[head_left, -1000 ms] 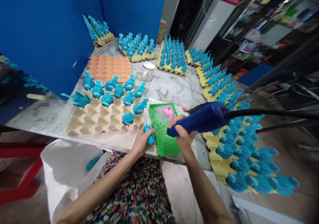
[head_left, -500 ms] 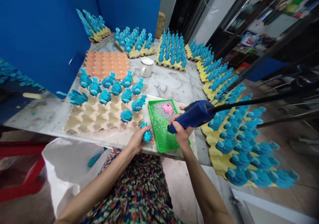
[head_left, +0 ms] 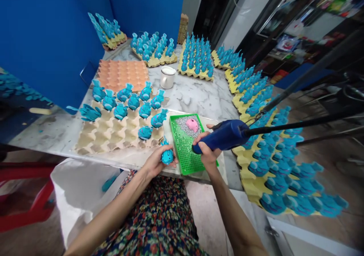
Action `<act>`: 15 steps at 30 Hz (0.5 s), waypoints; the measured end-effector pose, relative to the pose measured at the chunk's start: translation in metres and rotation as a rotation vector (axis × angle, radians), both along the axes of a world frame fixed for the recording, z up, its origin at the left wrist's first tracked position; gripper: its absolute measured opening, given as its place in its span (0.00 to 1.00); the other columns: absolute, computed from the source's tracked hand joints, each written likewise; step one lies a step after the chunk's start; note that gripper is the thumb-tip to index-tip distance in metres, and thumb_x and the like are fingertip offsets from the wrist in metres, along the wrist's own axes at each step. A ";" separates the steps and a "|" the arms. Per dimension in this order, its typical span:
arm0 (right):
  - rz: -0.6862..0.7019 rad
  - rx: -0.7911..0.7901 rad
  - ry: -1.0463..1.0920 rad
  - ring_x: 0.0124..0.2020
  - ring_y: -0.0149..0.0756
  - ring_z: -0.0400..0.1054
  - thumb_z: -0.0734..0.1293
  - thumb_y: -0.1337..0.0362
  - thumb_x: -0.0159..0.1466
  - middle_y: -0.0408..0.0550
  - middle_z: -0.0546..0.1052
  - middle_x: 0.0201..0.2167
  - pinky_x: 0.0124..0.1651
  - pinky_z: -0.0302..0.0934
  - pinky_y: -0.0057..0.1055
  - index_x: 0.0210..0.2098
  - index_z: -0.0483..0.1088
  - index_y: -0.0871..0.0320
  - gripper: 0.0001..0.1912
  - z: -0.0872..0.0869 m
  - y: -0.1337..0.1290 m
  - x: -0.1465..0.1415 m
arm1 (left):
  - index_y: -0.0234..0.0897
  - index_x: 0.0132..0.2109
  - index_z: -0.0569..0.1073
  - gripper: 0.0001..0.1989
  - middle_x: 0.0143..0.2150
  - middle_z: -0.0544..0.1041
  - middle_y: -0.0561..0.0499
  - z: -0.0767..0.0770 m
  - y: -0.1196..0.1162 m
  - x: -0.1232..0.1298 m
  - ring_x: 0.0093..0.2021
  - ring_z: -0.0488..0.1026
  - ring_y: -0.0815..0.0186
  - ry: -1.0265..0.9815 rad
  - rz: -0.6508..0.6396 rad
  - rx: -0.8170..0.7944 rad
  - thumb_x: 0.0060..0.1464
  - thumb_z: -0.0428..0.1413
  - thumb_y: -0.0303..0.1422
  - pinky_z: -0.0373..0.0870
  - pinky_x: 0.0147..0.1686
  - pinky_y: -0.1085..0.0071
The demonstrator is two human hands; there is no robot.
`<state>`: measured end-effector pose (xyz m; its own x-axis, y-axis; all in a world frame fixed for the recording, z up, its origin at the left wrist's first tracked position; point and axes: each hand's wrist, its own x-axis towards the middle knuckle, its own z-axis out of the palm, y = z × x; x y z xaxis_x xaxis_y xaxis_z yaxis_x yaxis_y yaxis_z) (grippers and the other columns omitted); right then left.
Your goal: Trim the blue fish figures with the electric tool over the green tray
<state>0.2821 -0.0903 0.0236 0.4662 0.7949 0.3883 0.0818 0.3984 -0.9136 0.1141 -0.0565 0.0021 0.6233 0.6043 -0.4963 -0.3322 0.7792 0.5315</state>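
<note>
My left hand (head_left: 156,160) is closed around a small blue fish-shaped toy (head_left: 167,156), just left of the green basket. My right hand (head_left: 209,153) grips a dark blue electric screwdriver (head_left: 223,135), tilted with its lower end over the basket's right half; its tip is hidden from view. The green perforated basket (head_left: 184,161) holds a heap of small silvery screws (head_left: 182,124) with a pink piece (head_left: 192,124) on top. Left of my hands, a grey egg tray (head_left: 113,132) carries several more blue toys (head_left: 145,132).
An orange egg tray (head_left: 122,74) and a white mug (head_left: 167,77) stand farther back. Yellow trays (head_left: 247,184) of blue toys line the right side and back. Dark cables (head_left: 284,127) run from the screwdriver to the upper right. A white sack (head_left: 71,195) hangs below the table's left edge.
The toy in my left hand has turned slightly, showing more of its slotted side. The screwdriver's rear end has dipped a little. The whole view has shifted slightly.
</note>
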 end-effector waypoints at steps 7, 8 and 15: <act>-0.065 0.080 -0.010 0.23 0.34 0.64 0.66 0.63 0.53 0.38 0.71 0.23 0.32 0.62 0.36 0.31 0.65 0.54 0.06 0.018 -0.003 -0.003 | 0.35 0.31 0.67 0.12 0.22 0.70 0.53 -0.009 -0.001 0.012 0.18 0.70 0.67 0.188 0.084 0.105 0.43 0.61 0.37 0.66 0.13 0.73; -0.064 0.087 -0.002 0.22 0.34 0.64 0.66 0.63 0.53 0.38 0.70 0.23 0.33 0.62 0.36 0.33 0.65 0.54 0.08 0.022 -0.003 -0.004 | 0.35 0.32 0.67 0.13 0.21 0.70 0.54 -0.011 -0.002 0.015 0.17 0.69 0.68 0.223 0.107 0.133 0.43 0.61 0.37 0.64 0.12 0.74; 0.159 0.142 0.093 0.22 0.34 0.65 0.64 0.62 0.54 0.39 0.69 0.23 0.29 0.62 0.35 0.35 0.65 0.54 0.08 0.052 -0.012 -0.032 | 0.36 0.31 0.66 0.12 0.18 0.66 0.57 -0.011 -0.007 0.031 0.15 0.64 0.70 0.355 0.227 0.259 0.44 0.59 0.38 0.58 0.09 0.77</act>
